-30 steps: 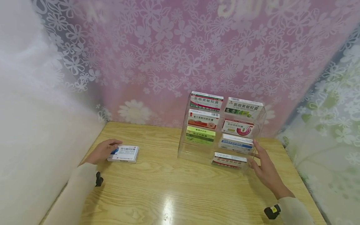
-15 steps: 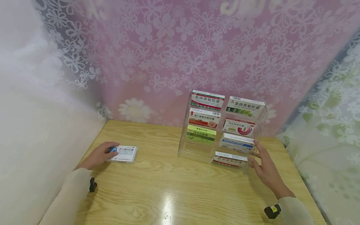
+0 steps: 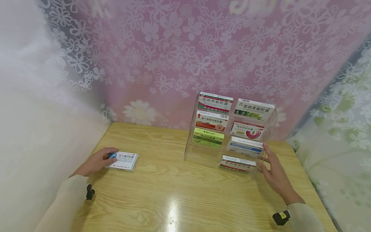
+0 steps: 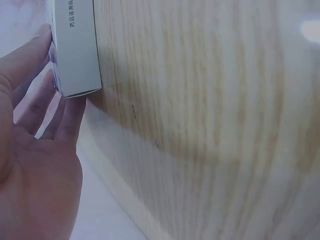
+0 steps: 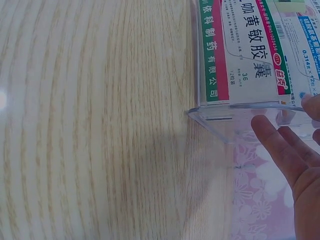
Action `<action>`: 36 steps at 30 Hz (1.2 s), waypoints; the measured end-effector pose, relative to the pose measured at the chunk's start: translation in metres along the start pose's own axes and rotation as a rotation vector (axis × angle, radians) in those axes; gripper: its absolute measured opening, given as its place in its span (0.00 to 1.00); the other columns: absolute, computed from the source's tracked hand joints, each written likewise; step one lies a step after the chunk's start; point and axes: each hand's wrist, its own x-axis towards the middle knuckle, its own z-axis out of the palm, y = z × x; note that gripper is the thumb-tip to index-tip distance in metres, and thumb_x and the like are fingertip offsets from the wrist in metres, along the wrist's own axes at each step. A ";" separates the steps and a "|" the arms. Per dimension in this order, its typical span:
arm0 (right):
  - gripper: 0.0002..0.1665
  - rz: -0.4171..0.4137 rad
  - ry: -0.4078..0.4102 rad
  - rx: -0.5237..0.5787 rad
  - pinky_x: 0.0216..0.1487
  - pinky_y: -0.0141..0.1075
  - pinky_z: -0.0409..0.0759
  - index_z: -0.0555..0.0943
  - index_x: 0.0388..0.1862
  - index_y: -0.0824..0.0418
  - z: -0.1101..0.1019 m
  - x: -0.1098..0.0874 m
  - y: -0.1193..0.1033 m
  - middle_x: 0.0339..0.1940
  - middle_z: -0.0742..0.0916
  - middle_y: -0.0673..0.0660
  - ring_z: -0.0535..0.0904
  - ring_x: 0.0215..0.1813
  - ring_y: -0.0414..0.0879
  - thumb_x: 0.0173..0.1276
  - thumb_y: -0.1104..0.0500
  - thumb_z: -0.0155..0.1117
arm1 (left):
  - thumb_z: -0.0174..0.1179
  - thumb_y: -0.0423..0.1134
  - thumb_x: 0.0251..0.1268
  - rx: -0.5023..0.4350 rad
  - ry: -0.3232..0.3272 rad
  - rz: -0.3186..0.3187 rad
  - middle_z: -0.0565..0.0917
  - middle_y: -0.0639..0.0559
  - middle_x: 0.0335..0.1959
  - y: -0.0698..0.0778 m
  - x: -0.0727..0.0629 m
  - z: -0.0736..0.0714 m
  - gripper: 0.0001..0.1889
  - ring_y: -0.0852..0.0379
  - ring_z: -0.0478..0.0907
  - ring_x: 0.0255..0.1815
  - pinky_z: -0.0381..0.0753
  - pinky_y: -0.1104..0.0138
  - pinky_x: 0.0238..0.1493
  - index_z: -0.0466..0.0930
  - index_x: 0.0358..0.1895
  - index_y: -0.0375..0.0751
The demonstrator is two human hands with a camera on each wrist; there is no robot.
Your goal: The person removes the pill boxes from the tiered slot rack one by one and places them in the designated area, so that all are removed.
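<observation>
At eight o'clock, the left hand [image 4: 42,160] holds a white medicine carton [image 4: 75,45] at ten, thumb against its nine-o'clock side, fingers at its six-o'clock end. Wood-grain tabletop [image 4: 200,90] stretches toward three, with bright glare [image 4: 311,31] at two.

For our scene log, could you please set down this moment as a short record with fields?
Left hand: holds the left end of a white cardboard medicine box with a blue picture
Held box: printed face up, apart from the rack
Right hand: fingers touch the right side of a clear plastic two-column rack
Left column: three cardboard boxes, the lowest a yellow-green cardboard box
Right column: four cardboard boxes
Surface: pale wood-grain table
Backdrop: pink with a white flower pattern
</observation>
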 end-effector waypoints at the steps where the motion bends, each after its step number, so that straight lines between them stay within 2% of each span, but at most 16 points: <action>1: 0.55 0.002 0.001 -0.002 0.44 0.14 0.80 0.41 0.94 0.54 0.000 0.000 0.000 0.84 0.60 0.80 0.78 0.63 0.82 0.81 0.74 0.60 | 0.62 0.35 0.84 0.005 0.000 -0.003 0.68 0.22 0.77 0.000 0.001 0.000 0.28 0.27 0.77 0.70 0.87 0.53 0.61 0.70 0.78 0.26; 5: 0.56 0.004 0.000 -0.003 0.44 0.13 0.80 0.41 0.94 0.53 0.000 0.000 0.001 0.85 0.60 0.79 0.79 0.64 0.82 0.81 0.74 0.60 | 0.61 0.41 0.86 0.006 0.022 -0.017 0.67 0.23 0.79 0.002 0.001 -0.001 0.30 0.24 0.74 0.73 0.85 0.46 0.64 0.68 0.81 0.29; 9: 0.55 0.003 -0.002 -0.004 0.44 0.14 0.80 0.41 0.94 0.52 0.000 0.001 0.002 0.86 0.59 0.79 0.78 0.64 0.82 0.82 0.73 0.60 | 0.59 0.45 0.87 0.041 0.116 -0.007 0.67 0.27 0.81 0.016 0.007 0.000 0.29 0.23 0.64 0.80 0.74 0.30 0.71 0.70 0.80 0.33; 12: 0.55 0.005 -0.004 -0.002 0.44 0.15 0.80 0.40 0.94 0.51 0.000 0.001 0.002 0.86 0.59 0.78 0.78 0.64 0.82 0.82 0.72 0.60 | 0.60 0.45 0.87 0.066 0.194 0.034 0.70 0.29 0.80 0.040 0.016 0.005 0.25 0.24 0.61 0.82 0.65 0.26 0.75 0.75 0.76 0.34; 15: 0.55 0.005 -0.001 0.003 0.44 0.15 0.81 0.41 0.94 0.51 0.000 0.001 0.001 0.86 0.59 0.78 0.78 0.64 0.83 0.83 0.72 0.60 | 0.60 0.44 0.86 0.099 0.248 0.108 0.75 0.32 0.77 0.069 0.029 0.019 0.22 0.27 0.64 0.80 0.64 0.28 0.76 0.79 0.73 0.38; 17: 0.55 0.003 0.003 0.010 0.44 0.16 0.81 0.41 0.94 0.52 -0.001 0.002 0.001 0.86 0.59 0.78 0.78 0.64 0.83 0.82 0.72 0.60 | 0.60 0.42 0.86 0.097 0.256 0.156 0.77 0.35 0.76 0.090 0.041 0.032 0.20 0.30 0.66 0.80 0.64 0.29 0.77 0.80 0.72 0.40; 21: 0.55 -0.006 0.008 0.010 0.43 0.15 0.81 0.41 0.94 0.53 -0.001 0.002 0.000 0.86 0.59 0.78 0.78 0.63 0.83 0.82 0.72 0.60 | 0.62 0.42 0.85 0.099 0.250 0.248 0.79 0.42 0.74 0.125 0.063 0.062 0.18 0.36 0.70 0.78 0.71 0.35 0.76 0.82 0.70 0.46; 25: 0.54 -0.018 0.007 -0.007 0.42 0.15 0.81 0.41 0.94 0.54 0.000 0.000 0.000 0.86 0.59 0.79 0.79 0.63 0.83 0.82 0.72 0.60 | 0.65 0.43 0.83 0.071 0.219 0.315 0.80 0.46 0.73 0.160 0.079 0.089 0.18 0.41 0.76 0.73 0.81 0.40 0.69 0.83 0.69 0.49; 28: 0.55 -0.019 0.009 -0.012 0.43 0.14 0.80 0.41 0.94 0.53 0.000 0.000 -0.001 0.86 0.59 0.78 0.79 0.63 0.82 0.82 0.73 0.60 | 0.65 0.42 0.83 0.025 0.184 0.367 0.80 0.46 0.72 0.186 0.089 0.107 0.18 0.43 0.79 0.71 0.85 0.45 0.65 0.82 0.69 0.48; 31: 0.55 -0.012 0.007 -0.005 0.43 0.13 0.80 0.41 0.94 0.53 -0.001 0.000 -0.002 0.87 0.59 0.77 0.78 0.64 0.82 0.82 0.73 0.60 | 0.65 0.40 0.83 -0.026 0.134 0.413 0.81 0.44 0.71 0.213 0.097 0.125 0.18 0.44 0.79 0.71 0.86 0.48 0.66 0.82 0.69 0.44; 34: 0.56 -0.010 0.009 -0.003 0.43 0.14 0.80 0.41 0.94 0.53 -0.001 0.000 -0.002 0.87 0.59 0.77 0.78 0.64 0.83 0.81 0.73 0.60 | 0.64 0.39 0.83 -0.036 0.082 0.438 0.81 0.43 0.70 0.237 0.104 0.143 0.19 0.45 0.81 0.68 0.87 0.50 0.65 0.81 0.70 0.41; 36: 0.56 -0.013 0.011 0.000 0.43 0.14 0.81 0.41 0.94 0.53 -0.001 0.001 -0.002 0.86 0.59 0.78 0.78 0.64 0.83 0.81 0.74 0.60 | 0.64 0.40 0.83 -0.010 0.054 0.454 0.81 0.45 0.70 0.250 0.109 0.156 0.20 0.47 0.82 0.65 0.88 0.53 0.65 0.80 0.72 0.40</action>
